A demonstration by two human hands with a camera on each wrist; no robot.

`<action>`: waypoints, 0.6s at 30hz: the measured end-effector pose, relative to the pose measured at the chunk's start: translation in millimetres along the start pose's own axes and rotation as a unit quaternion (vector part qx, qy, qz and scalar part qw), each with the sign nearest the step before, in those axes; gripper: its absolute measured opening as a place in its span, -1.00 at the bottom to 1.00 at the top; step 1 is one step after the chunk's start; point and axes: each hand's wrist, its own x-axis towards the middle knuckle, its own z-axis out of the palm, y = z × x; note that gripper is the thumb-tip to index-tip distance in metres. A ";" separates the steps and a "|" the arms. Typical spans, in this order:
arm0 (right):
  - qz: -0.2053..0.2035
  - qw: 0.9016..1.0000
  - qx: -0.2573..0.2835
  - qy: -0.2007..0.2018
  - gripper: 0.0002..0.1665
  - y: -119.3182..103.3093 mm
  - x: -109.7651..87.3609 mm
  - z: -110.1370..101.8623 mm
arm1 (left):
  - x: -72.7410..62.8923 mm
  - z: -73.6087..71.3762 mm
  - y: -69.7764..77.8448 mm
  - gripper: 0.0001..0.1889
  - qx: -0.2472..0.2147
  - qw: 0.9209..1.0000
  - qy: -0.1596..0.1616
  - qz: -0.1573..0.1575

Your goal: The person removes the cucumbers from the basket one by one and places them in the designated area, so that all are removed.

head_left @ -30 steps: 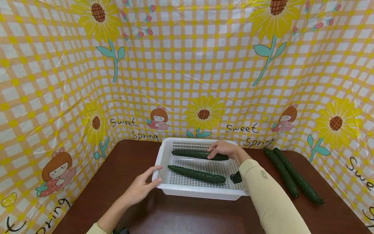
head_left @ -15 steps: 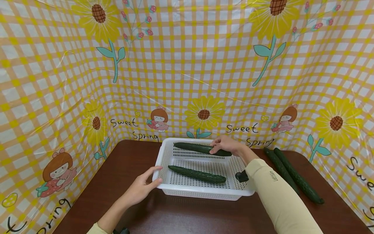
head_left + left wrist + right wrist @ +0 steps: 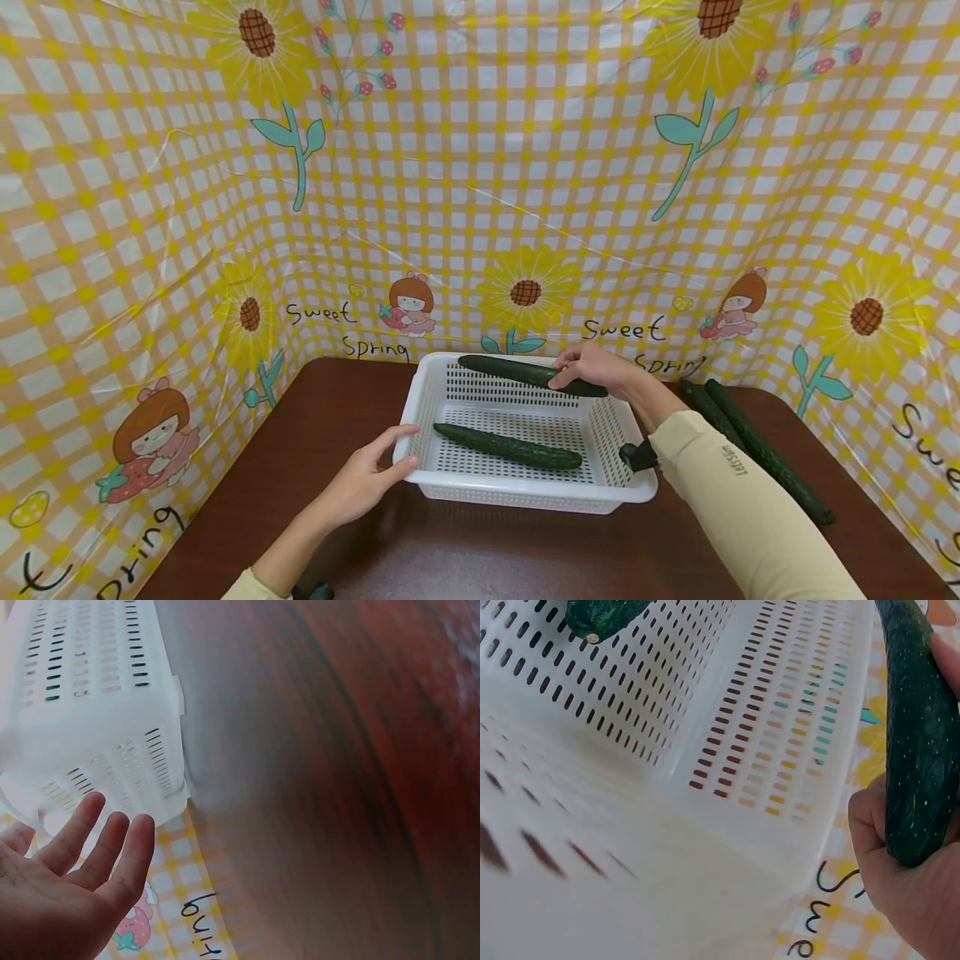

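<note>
A white slotted plastic basket [image 3: 525, 493] stands on the dark wooden table. My left hand [image 3: 367, 475] rests at its left rim, thumb and fingertips on the edge; in the left wrist view the fingers of that hand [image 3: 82, 885] look loosely extended beside the basket wall. My right hand [image 3: 596, 371] grips a dark green cucumber [image 3: 502, 369], held up over the basket's back side. The right wrist view shows this cucumber [image 3: 922, 735] between thumb and fingers. A second cucumber [image 3: 510, 446] lies on the basket floor.
Two more cucumbers [image 3: 787, 479] lie side by side on the table at the right, partly hidden by the right sleeve [image 3: 738, 492]. A checked sunflower cloth [image 3: 465, 167] hangs round the back and sides of the table [image 3: 465, 550].
My right hand has lifted the cucumber from inside the basket up to the back rim and slightly right. The left hand and the other cucumber have stayed put.
</note>
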 end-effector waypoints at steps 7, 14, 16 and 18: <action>0.008 0.999 -0.020 0.041 -0.48 -9.5 -9.5 -3.2 | 0.5 0.5 -1.0 -0.50 -0.001 1.000 -0.006 -0.003; 0.017 0.999 -0.017 0.044 -0.41 -19.2 -21.8 -7.3 | 0.0 2.0 -1.0 -0.49 0.002 1.000 0.001 -0.008; 0.024 0.998 -0.013 0.048 -0.38 -20.9 -24.7 -8.9 | -0.4 2.0 -0.7 -0.48 -0.004 1.000 -0.003 -0.007; 0.026 0.998 -0.011 0.051 -0.34 -21.0 -27.9 -10.6 | -0.9 2.1 0.1 -0.48 -0.009 1.000 -0.007 -0.006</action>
